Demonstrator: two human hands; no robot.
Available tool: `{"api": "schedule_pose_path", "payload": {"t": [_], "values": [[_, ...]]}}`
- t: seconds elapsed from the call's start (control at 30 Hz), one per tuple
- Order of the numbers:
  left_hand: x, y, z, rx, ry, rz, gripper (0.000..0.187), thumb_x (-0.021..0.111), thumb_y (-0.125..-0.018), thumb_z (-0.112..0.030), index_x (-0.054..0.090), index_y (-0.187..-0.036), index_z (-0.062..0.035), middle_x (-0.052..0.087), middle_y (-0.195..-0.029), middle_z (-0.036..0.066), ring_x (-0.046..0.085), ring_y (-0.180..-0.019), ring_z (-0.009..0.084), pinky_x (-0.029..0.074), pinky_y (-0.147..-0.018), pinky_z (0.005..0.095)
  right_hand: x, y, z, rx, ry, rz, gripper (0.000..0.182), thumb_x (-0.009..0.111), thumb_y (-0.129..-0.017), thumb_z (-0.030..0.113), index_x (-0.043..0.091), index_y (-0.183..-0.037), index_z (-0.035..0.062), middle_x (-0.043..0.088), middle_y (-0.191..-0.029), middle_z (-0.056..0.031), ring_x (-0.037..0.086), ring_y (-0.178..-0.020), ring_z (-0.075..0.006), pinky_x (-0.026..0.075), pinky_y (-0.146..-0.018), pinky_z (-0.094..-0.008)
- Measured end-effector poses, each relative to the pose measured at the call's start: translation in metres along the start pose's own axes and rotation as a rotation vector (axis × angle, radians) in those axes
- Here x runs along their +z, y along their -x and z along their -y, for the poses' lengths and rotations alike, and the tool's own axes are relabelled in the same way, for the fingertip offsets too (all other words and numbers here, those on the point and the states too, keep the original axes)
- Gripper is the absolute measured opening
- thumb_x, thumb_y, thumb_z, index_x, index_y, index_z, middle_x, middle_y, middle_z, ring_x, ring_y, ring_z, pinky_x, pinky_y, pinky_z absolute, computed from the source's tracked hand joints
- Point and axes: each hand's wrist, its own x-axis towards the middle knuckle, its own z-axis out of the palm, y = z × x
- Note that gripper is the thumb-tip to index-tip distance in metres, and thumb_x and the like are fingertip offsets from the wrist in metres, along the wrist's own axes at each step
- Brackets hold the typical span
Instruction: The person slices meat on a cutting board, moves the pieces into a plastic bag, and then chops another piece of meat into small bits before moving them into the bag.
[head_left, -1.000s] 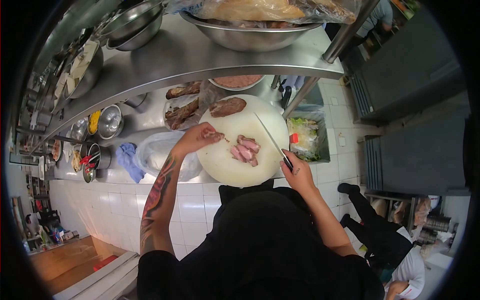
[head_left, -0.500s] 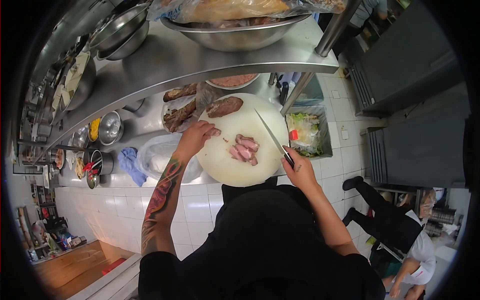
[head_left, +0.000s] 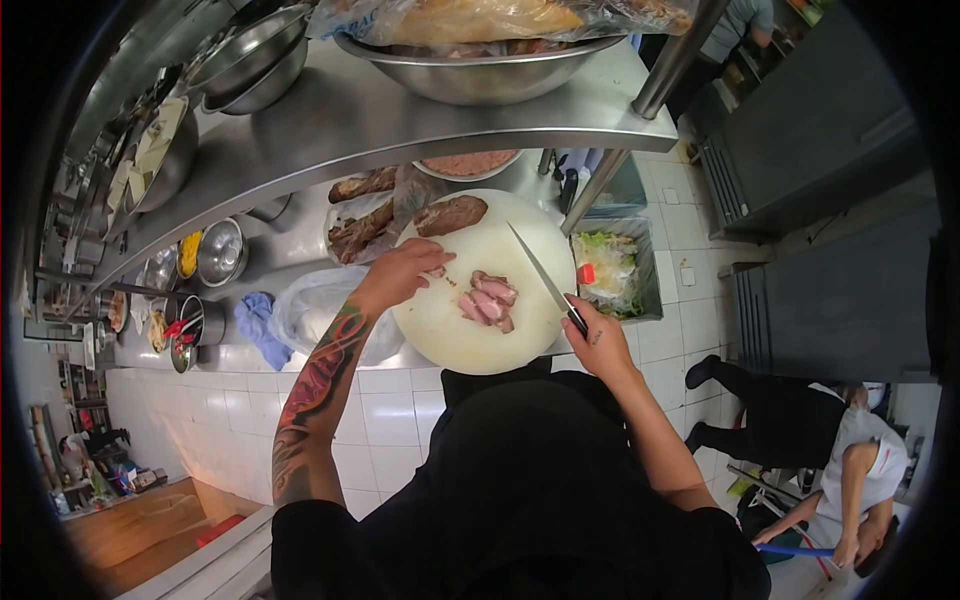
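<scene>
Right hand (head_left: 602, 342), at the right edge of the cutting board (head_left: 480, 352), grips the knife (head_left: 546, 278), best angled clear of the left hand (head_left: 397, 274). Meat slices (head_left: 489, 300): mid-board. Left hand: board's left edge, near a meat scrap (head_left: 437, 272); grip unclear. Large meat piece (head_left: 450, 215): board's far edge.

blue cloth (head_left: 262, 330) on steel counter (head_left: 222, 350); large metal bowl (head_left: 480, 82) on shelf (head_left: 300, 140); co-worker (head_left: 795, 425) at right

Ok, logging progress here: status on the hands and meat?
Right hand gripping knife; left hand at small meat piece. Slices grouped on board. Larger piece at far edge, clear of slices.
</scene>
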Motion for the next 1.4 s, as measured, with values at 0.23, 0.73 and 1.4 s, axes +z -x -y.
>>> {"api": "schedule_pose_path", "payload": {"t": [0.23,0.73,1.4], "values": [[0.012,0.000,0.032,0.038,-0.094,0.171,0.043,0.082,-0.082,-0.001,0.081,-0.122,-0.0184,0.073,-0.135,0.004,0.067,-0.130,0.0282,0.058,-0.101,0.0419,-0.006,-0.001,0.010,-0.008,-0.003,0.007,0.041,0.074,-0.102,0.020,0.069,-0.140,0.0023,0.076,-0.092,-0.0251,0.076,-0.086,-0.0447,0.059,-0.080,-0.0465],[0.058,0.033,-0.077,0.103,0.188,-0.116,0.036,0.084,-0.084,-0.004,0.079,-0.118,-0.0158,0.075,-0.119,0.004,0.071,-0.111,0.0306,0.060,-0.095,0.0423,-0.003,-0.003,-0.002,0.147,-0.116,0.044,0.038,0.071,-0.103,0.019,0.065,-0.135,0.0000,0.075,-0.094,-0.0265,0.074,-0.088,-0.0486,0.057,-0.078,-0.0509],[0.061,0.031,-0.078,0.100,0.225,-0.258,0.034,0.087,-0.082,-0.005,0.077,-0.113,-0.0118,0.073,-0.111,0.007,0.072,-0.105,0.0321,0.059,-0.089,0.0412,-0.003,-0.003,0.001,0.107,-0.076,-0.007,0.034,0.071,-0.104,0.020,0.064,-0.131,0.0006,0.075,-0.094,-0.0271,0.073,-0.091,-0.0506,0.056,-0.080,-0.0545]]}}
